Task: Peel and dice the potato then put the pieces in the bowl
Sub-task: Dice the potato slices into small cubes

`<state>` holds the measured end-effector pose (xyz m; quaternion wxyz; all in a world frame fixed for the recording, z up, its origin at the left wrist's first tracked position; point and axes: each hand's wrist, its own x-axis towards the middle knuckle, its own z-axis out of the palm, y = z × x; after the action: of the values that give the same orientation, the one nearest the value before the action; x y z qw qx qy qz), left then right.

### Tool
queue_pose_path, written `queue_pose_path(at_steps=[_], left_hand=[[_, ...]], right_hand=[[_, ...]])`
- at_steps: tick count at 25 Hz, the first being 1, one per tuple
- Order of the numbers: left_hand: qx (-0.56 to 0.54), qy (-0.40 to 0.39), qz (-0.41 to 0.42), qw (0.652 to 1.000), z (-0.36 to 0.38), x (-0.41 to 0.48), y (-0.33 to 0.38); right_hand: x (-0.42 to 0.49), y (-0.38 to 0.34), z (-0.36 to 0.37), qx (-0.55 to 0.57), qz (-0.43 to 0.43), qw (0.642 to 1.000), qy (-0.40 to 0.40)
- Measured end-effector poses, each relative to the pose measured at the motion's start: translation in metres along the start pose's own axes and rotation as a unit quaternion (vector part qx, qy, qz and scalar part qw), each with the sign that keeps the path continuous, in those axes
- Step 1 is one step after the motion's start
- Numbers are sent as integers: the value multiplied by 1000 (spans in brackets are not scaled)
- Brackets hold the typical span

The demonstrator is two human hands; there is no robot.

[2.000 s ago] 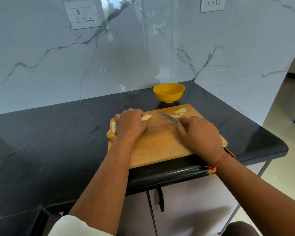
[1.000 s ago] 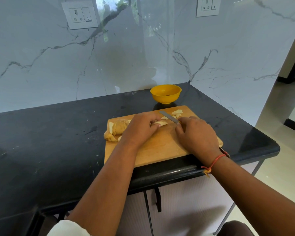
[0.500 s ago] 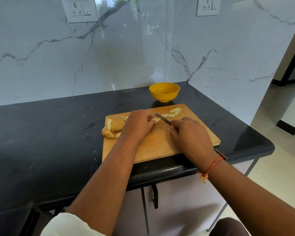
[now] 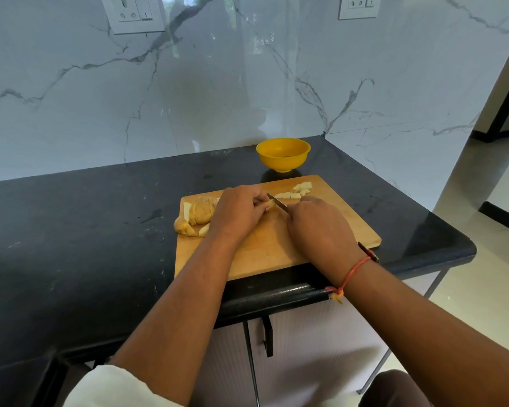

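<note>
A wooden cutting board (image 4: 265, 254) lies on the black counter. My left hand (image 4: 238, 212) pins a pale potato strip (image 4: 269, 204) to the board. My right hand (image 4: 321, 227) grips a knife (image 4: 276, 202) whose blade rests across that strip. Diced white potato pieces (image 4: 296, 191) lie at the board's far side. Larger potato chunks (image 4: 196, 217), some with skin, sit at the board's left edge. Beyond the board stands a yellow bowl (image 4: 283, 155).
The black counter (image 4: 86, 230) ends in a rounded edge just in front of the board and drops off at the right. A marble wall with sockets (image 4: 131, 13) stands behind. Cabinet doors with a dark handle (image 4: 267, 336) lie below.
My left hand slid right from the potato chunks to the strip near the knife, uncovering the chunks. The right hand with the knife stayed near the board's middle.
</note>
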<state>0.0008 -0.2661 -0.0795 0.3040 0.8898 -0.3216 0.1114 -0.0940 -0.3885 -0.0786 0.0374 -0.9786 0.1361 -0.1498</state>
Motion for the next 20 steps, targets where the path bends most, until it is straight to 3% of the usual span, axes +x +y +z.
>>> queue_pose_path(at_steps=[7, 14, 20], left_hand=[[0, 10, -14, 1000, 1, 0, 2], [-2, 10, -20, 1000, 2, 1, 0], [-8, 5, -24, 1000, 2, 1, 0]], right_hand=[[-9, 7, -7, -14, -5, 999, -43], [-33, 22, -17, -45, -13, 999, 4], [-25, 16, -19, 43, -1, 997, 61]])
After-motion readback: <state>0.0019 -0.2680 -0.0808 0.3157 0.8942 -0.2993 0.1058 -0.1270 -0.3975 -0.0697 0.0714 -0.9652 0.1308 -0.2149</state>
